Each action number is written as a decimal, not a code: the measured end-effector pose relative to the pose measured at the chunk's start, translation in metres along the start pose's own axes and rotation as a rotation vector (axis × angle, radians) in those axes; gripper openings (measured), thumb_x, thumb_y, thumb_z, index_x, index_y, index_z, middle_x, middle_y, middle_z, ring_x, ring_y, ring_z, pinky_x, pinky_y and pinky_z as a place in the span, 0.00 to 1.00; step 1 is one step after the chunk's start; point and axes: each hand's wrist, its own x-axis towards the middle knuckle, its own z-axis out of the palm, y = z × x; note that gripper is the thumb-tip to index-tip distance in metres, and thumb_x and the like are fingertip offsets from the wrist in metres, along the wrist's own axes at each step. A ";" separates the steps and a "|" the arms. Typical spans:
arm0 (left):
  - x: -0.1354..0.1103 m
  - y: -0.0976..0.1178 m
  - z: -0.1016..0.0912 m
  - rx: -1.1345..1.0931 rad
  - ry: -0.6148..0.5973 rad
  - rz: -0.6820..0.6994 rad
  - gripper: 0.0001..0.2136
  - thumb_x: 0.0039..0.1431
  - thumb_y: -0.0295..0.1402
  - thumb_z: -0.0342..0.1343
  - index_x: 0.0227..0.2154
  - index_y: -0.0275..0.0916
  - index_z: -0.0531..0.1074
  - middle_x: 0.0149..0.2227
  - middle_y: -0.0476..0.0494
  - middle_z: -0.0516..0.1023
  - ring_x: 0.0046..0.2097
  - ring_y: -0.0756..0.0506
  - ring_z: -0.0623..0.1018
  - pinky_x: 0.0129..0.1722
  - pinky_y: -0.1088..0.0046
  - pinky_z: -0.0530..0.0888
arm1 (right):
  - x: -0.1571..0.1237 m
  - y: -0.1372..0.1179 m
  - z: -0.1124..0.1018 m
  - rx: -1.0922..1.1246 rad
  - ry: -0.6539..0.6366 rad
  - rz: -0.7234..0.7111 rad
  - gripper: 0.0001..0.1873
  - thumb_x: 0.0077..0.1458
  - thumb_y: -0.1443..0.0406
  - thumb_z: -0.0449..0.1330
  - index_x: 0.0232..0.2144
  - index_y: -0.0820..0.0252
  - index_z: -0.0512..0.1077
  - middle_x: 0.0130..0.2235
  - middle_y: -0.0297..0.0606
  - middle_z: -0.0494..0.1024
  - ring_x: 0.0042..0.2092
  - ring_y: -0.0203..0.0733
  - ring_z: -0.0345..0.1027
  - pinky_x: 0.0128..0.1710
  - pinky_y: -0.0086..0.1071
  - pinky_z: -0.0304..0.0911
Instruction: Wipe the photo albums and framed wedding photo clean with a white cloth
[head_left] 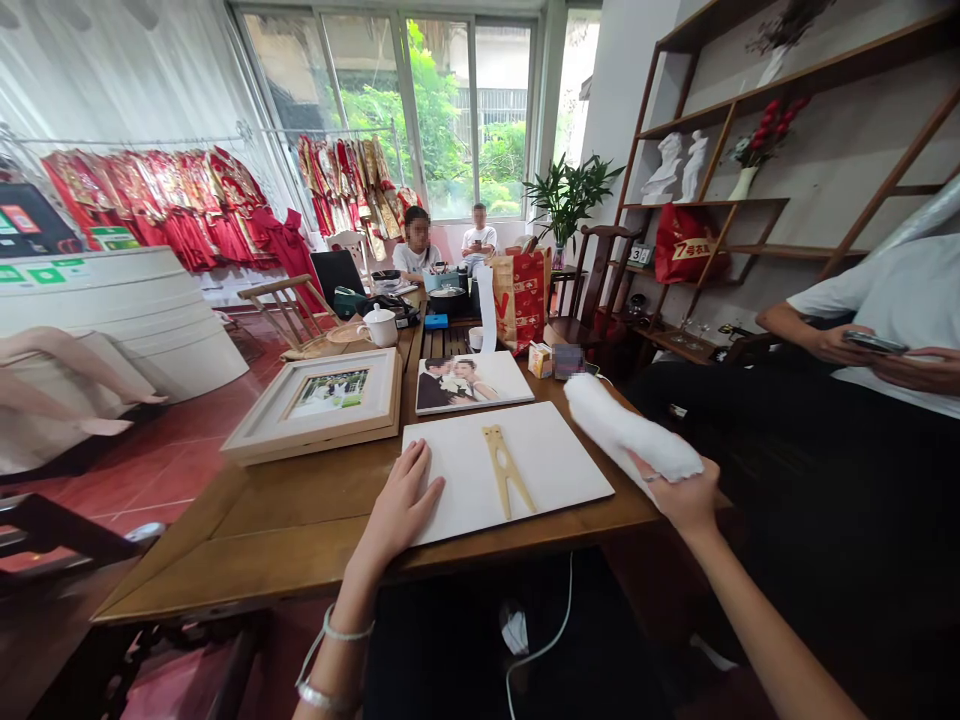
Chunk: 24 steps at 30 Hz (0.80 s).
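Observation:
My left hand (405,495) lies with its fingers outstretched on the left edge of a white rectangular board (450,470). On the board rests a flat cream-coloured cat-shaped piece (502,465) with two long legs, apart from my hand. To the right, my right hand (688,495) grips the near end of a long, soft white bundle (630,430). It looks like a roll of cotton or cloth; its exact kind is unclear. The bundle is above the table's right edge. Just behind the board lies a wedding photo panel (472,385) of a couple.
A framed photo (330,392) lies left on the wooden table (300,520). Behind are a lidded white mug (379,325), a red-and-tan paper bag (521,300) and a small box (540,358). A person with a phone (874,342) sits right; two others sit farther back.

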 end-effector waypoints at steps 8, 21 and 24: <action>0.001 -0.002 0.001 0.010 0.013 0.025 0.26 0.61 0.43 0.46 0.60 0.37 0.59 0.65 0.36 0.56 0.66 0.38 0.53 0.64 0.54 0.53 | 0.009 -0.035 0.023 0.070 -0.429 -0.309 0.15 0.47 0.66 0.58 0.40 0.56 0.74 0.48 0.43 0.75 0.52 0.52 0.66 0.52 0.46 0.63; 0.003 -0.002 0.000 0.041 0.002 0.045 0.27 0.61 0.44 0.46 0.60 0.36 0.58 0.64 0.35 0.56 0.66 0.38 0.54 0.63 0.54 0.54 | 0.035 -0.044 0.039 -0.070 -0.340 -0.470 0.31 0.48 0.73 0.51 0.56 0.57 0.64 0.58 0.40 0.67 0.63 0.47 0.53 0.62 0.49 0.49; 0.003 -0.003 0.001 0.050 0.006 0.040 0.27 0.61 0.44 0.45 0.60 0.36 0.59 0.64 0.35 0.56 0.66 0.37 0.53 0.63 0.54 0.54 | 0.052 -0.052 0.058 -0.131 -0.568 -0.476 0.38 0.40 0.79 0.49 0.56 0.57 0.65 0.60 0.40 0.65 0.63 0.45 0.53 0.60 0.46 0.53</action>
